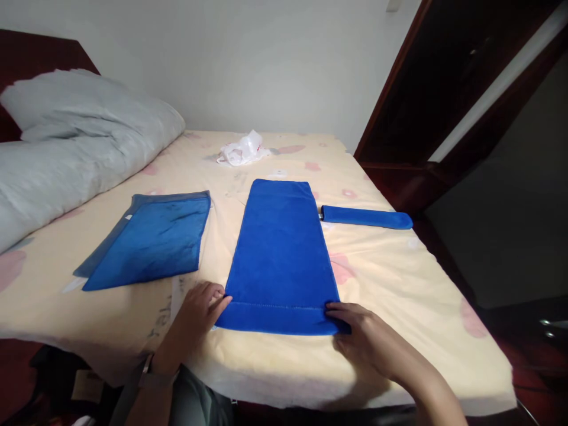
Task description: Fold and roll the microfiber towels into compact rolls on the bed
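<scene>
A bright blue towel (282, 248) lies lengthwise on the bed, with a narrow band folded over along its near edge. At the near left corner, my left hand (205, 303) has its thumb and curled fingers closed on the towel's edge. My right hand (357, 324) grips the opposite near corner, fingertips on top of the folded band and thumb low beside the edge. To the right is a narrow rolled or tightly folded blue cloth (366, 216) with a small white tag at its left end. Left of the towel, another folded blue cloth (155, 239) lies flat, its layers slightly offset.
A crumpled white plastic bag (243, 149) sits towards the far side of the bed (426, 307), near the wall. A grey quilt (89, 136) is heaped at the left. Dark wooden furniture (426, 89) stands beyond the bed's right edge.
</scene>
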`<state>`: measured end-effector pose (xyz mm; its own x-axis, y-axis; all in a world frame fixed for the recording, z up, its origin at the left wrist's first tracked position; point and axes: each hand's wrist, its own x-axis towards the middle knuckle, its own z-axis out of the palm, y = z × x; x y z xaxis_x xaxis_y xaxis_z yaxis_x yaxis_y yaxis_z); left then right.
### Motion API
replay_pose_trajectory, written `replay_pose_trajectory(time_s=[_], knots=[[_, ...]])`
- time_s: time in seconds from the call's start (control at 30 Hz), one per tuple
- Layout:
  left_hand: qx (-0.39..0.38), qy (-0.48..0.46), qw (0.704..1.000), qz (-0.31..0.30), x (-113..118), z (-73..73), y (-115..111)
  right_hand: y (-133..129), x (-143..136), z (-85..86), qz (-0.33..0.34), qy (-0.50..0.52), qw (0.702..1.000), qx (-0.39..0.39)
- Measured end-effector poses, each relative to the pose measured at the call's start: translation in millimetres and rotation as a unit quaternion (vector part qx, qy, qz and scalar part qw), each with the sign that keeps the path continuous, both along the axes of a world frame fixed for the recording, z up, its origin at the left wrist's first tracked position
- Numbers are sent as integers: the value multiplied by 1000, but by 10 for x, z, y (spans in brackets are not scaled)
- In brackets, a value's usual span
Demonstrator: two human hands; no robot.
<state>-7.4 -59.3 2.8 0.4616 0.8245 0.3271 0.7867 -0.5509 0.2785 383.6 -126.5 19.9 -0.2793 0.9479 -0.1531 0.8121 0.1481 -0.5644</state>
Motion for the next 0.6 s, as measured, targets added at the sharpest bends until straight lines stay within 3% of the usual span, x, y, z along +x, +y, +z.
replay_pose_trajectory(time_s=[0.07,0.13,0.3,0.5,0.6], knots=[[44,-11,998,-46,-30,24,-17,-11,-6,-6,-8,-20,1000,21],[33,-33,997,-69,-39,28,-38,-19,-14,34,-6,-28,999,28],[-68,-51,996,-31,16,-35,-43,6,4,107,-43,50,998,-13],[-127,-68,989,20,15,-41,-6,104,22,-59,-90,122,988,3],[-121,-87,988,50,4,-20,6,141,21,-119,-108,172,979,33]])
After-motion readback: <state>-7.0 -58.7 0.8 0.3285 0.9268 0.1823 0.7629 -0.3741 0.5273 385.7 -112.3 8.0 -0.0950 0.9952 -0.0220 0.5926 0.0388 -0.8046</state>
